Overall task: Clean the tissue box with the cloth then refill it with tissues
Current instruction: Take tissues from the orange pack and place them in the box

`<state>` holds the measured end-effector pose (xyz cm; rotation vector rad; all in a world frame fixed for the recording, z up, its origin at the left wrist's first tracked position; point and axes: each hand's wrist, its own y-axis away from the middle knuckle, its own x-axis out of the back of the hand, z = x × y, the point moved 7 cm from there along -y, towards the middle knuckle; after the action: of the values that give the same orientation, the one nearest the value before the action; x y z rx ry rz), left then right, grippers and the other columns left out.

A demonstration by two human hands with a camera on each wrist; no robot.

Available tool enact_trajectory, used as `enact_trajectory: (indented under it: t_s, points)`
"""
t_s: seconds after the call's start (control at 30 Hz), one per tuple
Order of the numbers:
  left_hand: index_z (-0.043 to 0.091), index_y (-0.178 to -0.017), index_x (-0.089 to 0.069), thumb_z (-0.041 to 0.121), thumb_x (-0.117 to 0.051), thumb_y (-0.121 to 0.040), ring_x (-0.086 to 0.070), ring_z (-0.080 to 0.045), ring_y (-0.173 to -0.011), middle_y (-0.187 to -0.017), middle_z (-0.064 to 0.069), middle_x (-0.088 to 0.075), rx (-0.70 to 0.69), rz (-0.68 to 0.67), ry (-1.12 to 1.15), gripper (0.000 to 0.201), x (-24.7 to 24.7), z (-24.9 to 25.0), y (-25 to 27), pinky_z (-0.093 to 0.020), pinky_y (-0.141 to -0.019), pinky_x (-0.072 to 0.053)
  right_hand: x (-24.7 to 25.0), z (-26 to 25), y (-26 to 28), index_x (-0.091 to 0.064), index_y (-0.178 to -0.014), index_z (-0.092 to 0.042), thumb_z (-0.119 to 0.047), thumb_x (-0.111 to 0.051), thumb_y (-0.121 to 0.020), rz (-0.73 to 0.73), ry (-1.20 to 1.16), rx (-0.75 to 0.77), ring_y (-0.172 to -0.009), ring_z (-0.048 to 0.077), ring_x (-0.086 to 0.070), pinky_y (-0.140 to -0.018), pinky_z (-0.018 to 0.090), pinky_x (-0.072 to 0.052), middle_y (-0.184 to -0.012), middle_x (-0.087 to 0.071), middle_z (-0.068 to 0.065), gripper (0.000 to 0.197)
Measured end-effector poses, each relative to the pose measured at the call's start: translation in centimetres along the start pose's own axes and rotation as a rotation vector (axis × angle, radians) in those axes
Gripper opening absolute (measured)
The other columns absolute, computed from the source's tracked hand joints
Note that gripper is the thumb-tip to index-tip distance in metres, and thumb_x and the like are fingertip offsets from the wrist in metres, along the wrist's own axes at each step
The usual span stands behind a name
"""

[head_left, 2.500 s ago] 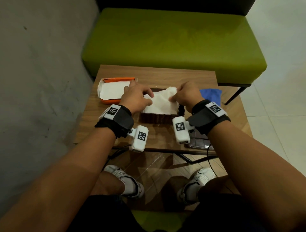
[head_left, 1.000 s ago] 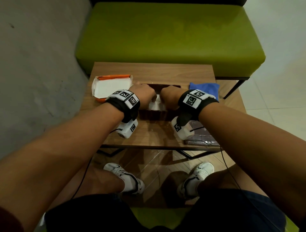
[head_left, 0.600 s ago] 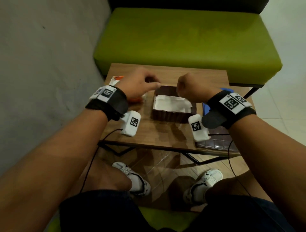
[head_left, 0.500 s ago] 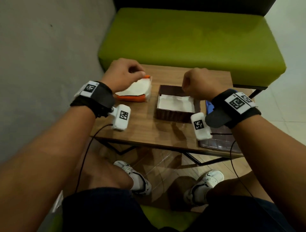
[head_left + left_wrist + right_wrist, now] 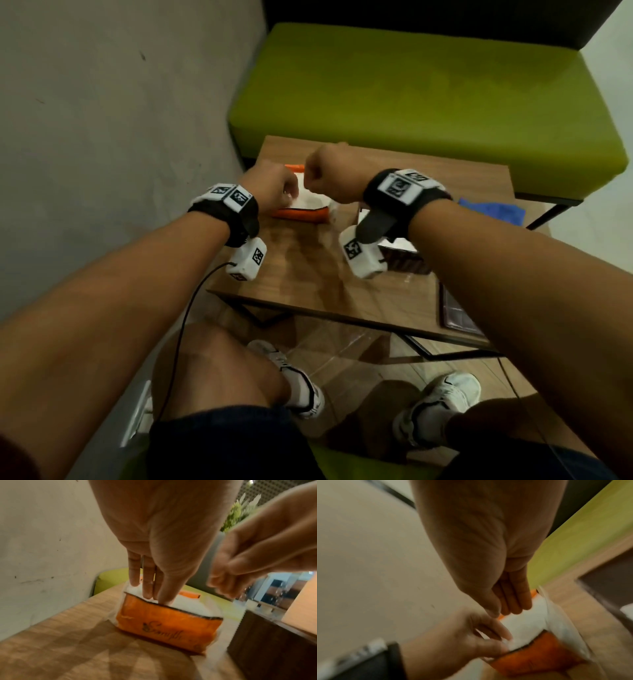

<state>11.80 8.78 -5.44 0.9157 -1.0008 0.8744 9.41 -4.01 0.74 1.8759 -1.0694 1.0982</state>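
An orange tissue pack (image 5: pixel 298 214) (image 5: pixel 168 626) (image 5: pixel 539 655) lies open at the table's far left, its white tissues (image 5: pixel 188 604) (image 5: pixel 522 623) showing. My left hand (image 5: pixel 286 197) (image 5: pixel 154 596) (image 5: pixel 503 642) reaches into the pack's near left end, and its thumb and fingertips pinch the tissues' edge. My right hand (image 5: pixel 310 185) (image 5: pixel 221 588) (image 5: pixel 510 609) hovers just above the pack's far end and holds nothing. The brown tissue box (image 5: pixel 407 263) (image 5: pixel 267 642) stands to the right, mostly hidden under my right wrist. The blue cloth (image 5: pixel 493 209) lies at the far right.
The small wooden table (image 5: pixel 301 274) stands against a grey wall (image 5: pixel 102 137) on the left. A green bench (image 5: pixel 411 96) runs behind it. The box's dark lid (image 5: pixel 455 317) lies at the table's near right edge. My knees and shoes are below the table.
Both hands left the tissue box, where they pressed tissues in, and moved left to the orange pack. The left hand now pinches the tissues there.
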Motion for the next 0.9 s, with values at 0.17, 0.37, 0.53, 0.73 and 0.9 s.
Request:
enact_trajectory:
  t_s: [0.17,0.37,0.53,0.73,0.9]
  points:
    - [0.014,-0.106,-0.073,0.041,-0.086,-0.073,-0.069,-0.029,-0.096,-0.106,-0.007,-0.074,-0.057,-0.075,-0.018,0.044,-1.3,-0.5,-1.1,-0.043,-0.084,-0.058,-5.2,0.6,-4.5,-0.076,-0.11,-0.014,-0.024,-0.062,-0.097,-0.146,0.132,-0.046,-0.095,0.029,-0.066,-0.075,0.031,-0.042,-0.105,-0.073,0.008,0.021]
    - [0.013,-0.106,-0.074,0.021,-0.076,-0.091,-0.066,-0.037,-0.104,-0.111,-0.014,-0.071,-0.124,-0.026,-0.165,0.017,-1.5,-0.8,-2.0,-0.045,-0.083,-0.053,-6.6,2.0,-4.8,-0.066,-0.116,-0.008,-0.032,-0.074,-0.09,-0.162,0.212,-0.02,-0.11,0.037,-0.062,-0.08,0.034,-0.043,-0.122,-0.063,0.018,0.036]
    - [0.014,-0.111,-0.078,0.019,-0.071,-0.094,-0.069,-0.038,-0.099,-0.106,-0.015,-0.076,-0.105,-0.015,-0.109,0.018,-0.9,-1.5,-2.5,-0.04,-0.077,-0.05,-6.7,2.1,-5.6,-0.064,-0.121,-0.006,-0.024,-0.067,-0.095,-0.16,0.221,-0.007,-0.11,0.04,-0.063,-0.085,0.041,-0.052,-0.124,-0.062,0.021,0.031]
    - [0.007,-0.108,-0.073,0.019,-0.07,-0.095,-0.068,-0.038,-0.099,-0.104,-0.017,-0.075,-0.085,-0.016,0.021,0.018,-0.8,-2.1,-2.6,-0.048,-0.084,-0.054,-6.9,2.2,-6.0,-0.063,-0.117,-0.007,-0.028,-0.068,-0.094,-0.158,0.252,-0.001,-0.107,0.04,-0.063,-0.08,0.04,-0.05,-0.12,-0.062,0.021,0.032]
    - [0.013,-0.131,-0.066,0.031,-0.088,-0.082,-0.059,-0.031,-0.112,-0.12,-0.013,-0.063,-0.123,-0.045,-0.003,0.056,-2.2,-2.5,-2.9,-0.048,-0.095,-0.051,-6.6,2.1,-6.5,-0.066,-0.118,-0.005,-0.014,-0.055,-0.1,-0.172,0.273,-0.001,-0.11,0.038,-0.064,-0.075,0.033,-0.04,-0.12,-0.068,0.02,0.024]
